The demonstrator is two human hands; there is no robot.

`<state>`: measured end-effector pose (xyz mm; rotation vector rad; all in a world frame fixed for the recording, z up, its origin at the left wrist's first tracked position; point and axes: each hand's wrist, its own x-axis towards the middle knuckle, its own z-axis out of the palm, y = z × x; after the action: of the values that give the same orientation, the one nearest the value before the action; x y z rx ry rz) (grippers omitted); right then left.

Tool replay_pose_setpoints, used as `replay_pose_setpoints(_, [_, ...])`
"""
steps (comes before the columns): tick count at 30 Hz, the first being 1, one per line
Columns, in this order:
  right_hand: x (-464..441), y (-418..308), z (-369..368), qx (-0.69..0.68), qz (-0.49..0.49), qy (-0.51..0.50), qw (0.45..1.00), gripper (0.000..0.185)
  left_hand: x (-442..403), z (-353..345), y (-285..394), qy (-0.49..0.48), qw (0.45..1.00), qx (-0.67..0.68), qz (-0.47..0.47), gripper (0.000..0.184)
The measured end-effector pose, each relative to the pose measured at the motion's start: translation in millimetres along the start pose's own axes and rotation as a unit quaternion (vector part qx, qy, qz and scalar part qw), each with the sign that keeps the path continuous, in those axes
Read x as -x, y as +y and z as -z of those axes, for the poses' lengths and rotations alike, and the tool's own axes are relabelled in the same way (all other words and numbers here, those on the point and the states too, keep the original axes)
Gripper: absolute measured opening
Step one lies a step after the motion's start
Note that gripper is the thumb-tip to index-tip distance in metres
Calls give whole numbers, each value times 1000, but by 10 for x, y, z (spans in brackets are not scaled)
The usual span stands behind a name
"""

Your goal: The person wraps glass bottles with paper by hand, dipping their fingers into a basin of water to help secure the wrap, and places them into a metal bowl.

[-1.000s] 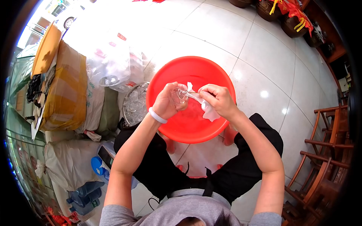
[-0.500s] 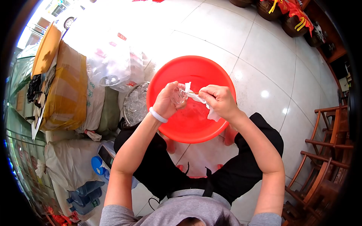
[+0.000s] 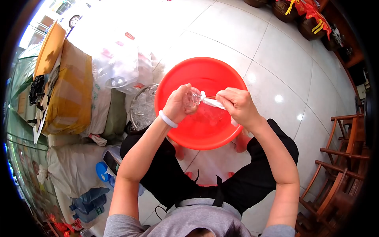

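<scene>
Above a large red basin (image 3: 199, 144), my left hand (image 3: 176, 104) is closed around a small clear glass vessel (image 3: 192, 98), its opening turned to the right. My right hand (image 3: 239, 106) pinches a thin brown stick (image 3: 211, 97) together with a white cloth or tissue (image 3: 213, 103). The stick's tip and one end of the white piece are at the mouth of the glass; how far they reach inside I cannot tell. To the left of the basin, a round metal bowl (image 3: 132, 115) holds several clear glass pieces (image 3: 144, 104).
Plastic bags (image 3: 118, 67), a taped carton (image 3: 69, 91) and sacks (image 3: 71, 170) crowd the left side. Blue-tinted plastic bottles (image 3: 89, 205) lie lower left. Wooden chairs (image 3: 339, 158) stand right. Dark jars (image 3: 310, 27) with red covers are at the upper right.
My right hand has drawn slightly right, away from the glass, with the stick and white piece. The white piece now stretches straighter between glass and hand. My left hand has shifted slightly right.
</scene>
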<state>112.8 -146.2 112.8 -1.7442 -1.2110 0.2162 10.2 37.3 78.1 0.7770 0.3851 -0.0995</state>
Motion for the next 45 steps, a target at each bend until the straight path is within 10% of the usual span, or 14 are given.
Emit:
replay_pose_setpoints(20, [39, 117, -258, 41, 45, -32, 998, 9, 21, -93, -154, 53, 995, -84, -7, 31])
replay_pose_setpoints(21, [40, 59, -244, -61, -56, -45, 996, 11, 28, -87, -150, 56, 993, -99, -10, 31])
replay_pose_setpoints(25, [49, 44, -309, -418, -305, -13, 856, 16, 75, -110, -103, 60, 985, -152, -51, 31])
replay_pose_setpoints(29, [122, 243, -423, -627, -345, -9, 699, 18, 100, -168, -63, 67, 987, -127, -75, 31])
replay_pose_setpoints(39, [82, 129, -358, -531, -359, 0, 768, 11, 86, -142, -28, 34, 997, -64, -37, 31])
replay_pose_setpoints(41, [104, 125, -335, -270, -151, -33, 950, 9, 89, -90, -20, 4, 999, -34, -10, 33])
replay_pose_setpoints(45, [50, 190, -200, 107, 151, -97, 978, 8, 28, 36, -129, -20, 995, -66, 77, 36])
